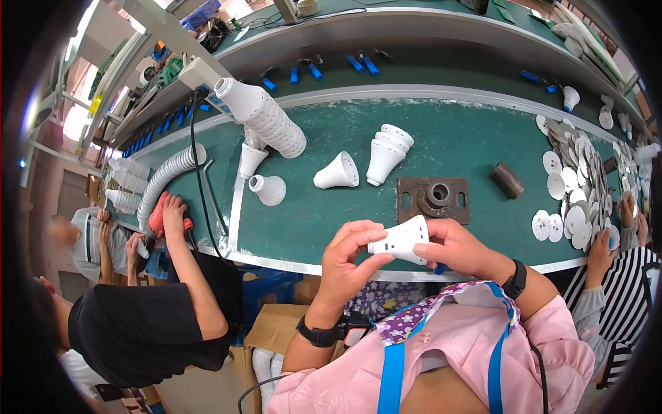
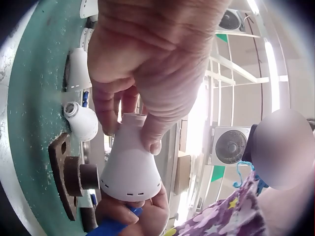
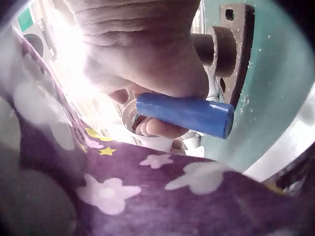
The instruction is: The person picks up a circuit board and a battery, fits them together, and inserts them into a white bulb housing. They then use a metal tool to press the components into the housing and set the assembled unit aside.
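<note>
A white flared plastic lamp housing (image 1: 401, 239) lies on its side in the air between both hands, close to the bench's front edge. My left hand (image 1: 348, 262) grips its narrow end between thumb and fingers, seen also in the left wrist view. At the wide, slotted end, my right hand (image 1: 462, 247) has its thumb along the rim. The same hand holds a blue-handled tool (image 3: 184, 115) in its curled fingers; the tool's working end is hidden. Just beyond the hands sits a brown metal fixture (image 1: 452, 207) with a round collar on a slotted plate.
Loose and stacked housings (image 1: 338, 171) stand on the green bench (image 1: 310, 221). A tall leaning stack (image 1: 265, 121) is at left. A metal cylinder (image 1: 507, 181) and a pile of round discs (image 1: 576, 179) lie to the right. People work on both sides.
</note>
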{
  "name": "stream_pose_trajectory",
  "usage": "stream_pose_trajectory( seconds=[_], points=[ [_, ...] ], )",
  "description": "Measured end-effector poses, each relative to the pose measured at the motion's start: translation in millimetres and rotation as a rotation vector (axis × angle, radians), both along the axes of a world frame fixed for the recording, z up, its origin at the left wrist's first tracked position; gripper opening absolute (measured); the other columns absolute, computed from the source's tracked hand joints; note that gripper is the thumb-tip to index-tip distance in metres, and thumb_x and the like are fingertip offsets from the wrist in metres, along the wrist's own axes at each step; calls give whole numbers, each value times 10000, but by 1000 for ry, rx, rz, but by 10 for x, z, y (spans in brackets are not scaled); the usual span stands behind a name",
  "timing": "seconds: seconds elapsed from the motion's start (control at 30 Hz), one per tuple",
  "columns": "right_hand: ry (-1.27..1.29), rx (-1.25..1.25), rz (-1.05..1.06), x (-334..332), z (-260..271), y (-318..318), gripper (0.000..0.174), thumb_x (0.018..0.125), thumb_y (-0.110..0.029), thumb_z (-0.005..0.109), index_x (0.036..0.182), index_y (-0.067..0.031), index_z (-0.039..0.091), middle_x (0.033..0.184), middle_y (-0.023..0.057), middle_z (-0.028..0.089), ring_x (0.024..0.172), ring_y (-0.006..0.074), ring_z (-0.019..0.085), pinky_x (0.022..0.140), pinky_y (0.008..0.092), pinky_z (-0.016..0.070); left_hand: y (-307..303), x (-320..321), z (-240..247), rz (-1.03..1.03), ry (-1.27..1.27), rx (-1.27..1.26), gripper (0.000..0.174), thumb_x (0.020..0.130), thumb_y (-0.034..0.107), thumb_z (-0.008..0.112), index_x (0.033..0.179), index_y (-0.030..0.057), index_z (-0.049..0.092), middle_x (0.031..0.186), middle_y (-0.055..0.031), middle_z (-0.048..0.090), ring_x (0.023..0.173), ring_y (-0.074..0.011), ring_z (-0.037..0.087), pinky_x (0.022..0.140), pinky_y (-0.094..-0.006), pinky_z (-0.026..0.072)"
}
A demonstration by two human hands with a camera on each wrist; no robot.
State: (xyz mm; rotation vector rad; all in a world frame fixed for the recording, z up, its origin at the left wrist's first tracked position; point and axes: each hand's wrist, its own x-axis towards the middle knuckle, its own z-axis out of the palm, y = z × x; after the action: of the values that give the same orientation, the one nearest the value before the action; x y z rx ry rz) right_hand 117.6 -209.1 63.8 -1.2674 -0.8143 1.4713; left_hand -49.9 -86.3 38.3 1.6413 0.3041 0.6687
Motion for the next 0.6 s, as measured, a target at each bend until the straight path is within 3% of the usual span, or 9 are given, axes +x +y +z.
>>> stream_pose_trajectory(
  seconds=[0.17, 0.23, 0.27, 0.33, 0.53, 0.6],
  points=[
    [26, -32, -77, -27, -47, 31, 257, 846, -194, 545, 1049, -37, 569, 731, -34, 521, 587, 22, 425, 502, 184, 362, -25, 15, 33, 92, 85, 149, 352, 752, 6, 642, 1093, 28, 559, 1085, -92, 461, 921, -144, 527, 750, -257, 463],
    [23, -39, -104, -48, -40, 45, 251, 841, -186, 554, 1043, -37, 577, 729, -37, 521, 595, 21, 418, 508, 186, 359, -78, 46, 70, 160, 100, -179, 290, 809, 14, 555, 1097, 20, 528, 1135, -93, 453, 892, -142, 536, 730, -253, 486],
    [-47, 19, -114, -62, -13, 57, 251, 838, -180, 558, 1039, -32, 580, 730, -39, 519, 603, 22, 412, 515, 191, 356, -92, 54, 33, 159, 100, -179, 290, 809, 14, 555, 1097, 20, 528, 1135, -93, 453, 892, -142, 536, 730, -253, 486],
    [-116, 78, -128, -65, -1, 63, 250, 834, -175, 562, 1035, -27, 584, 731, -41, 518, 610, 23, 407, 522, 195, 353, -100, 61, -63, 151, -98, -519, 268, 833, 33, 529, 1100, 8, 509, 1178, -80, 410, 861, -134, 551, 696, -254, 515],
    [-277, 200, -149, -69, -132, 104, 280, 813, -149, 574, 1052, -1, 570, 774, -12, 525, 641, 34, 418, 548, 212, 372, -29, 70, -35, 146, 108, -559, 238, 844, 49, 515, 1063, -42, 510, 1166, -81, 420, 804, -145, 574, 681, -269, 531],
    [-470, 330, -127, -69, -62, 121, 288, 768, -150, 624, 1014, -8, 573, 816, 51, 545, 658, 97, 493, 557, 243, 415, -15, 79, -49, 146, 86, -623, 249, 843, 60, 518, 1073, -35, 508, 1127, -81, 457, 802, -143, 574, 682, -272, 527]
  ],
)
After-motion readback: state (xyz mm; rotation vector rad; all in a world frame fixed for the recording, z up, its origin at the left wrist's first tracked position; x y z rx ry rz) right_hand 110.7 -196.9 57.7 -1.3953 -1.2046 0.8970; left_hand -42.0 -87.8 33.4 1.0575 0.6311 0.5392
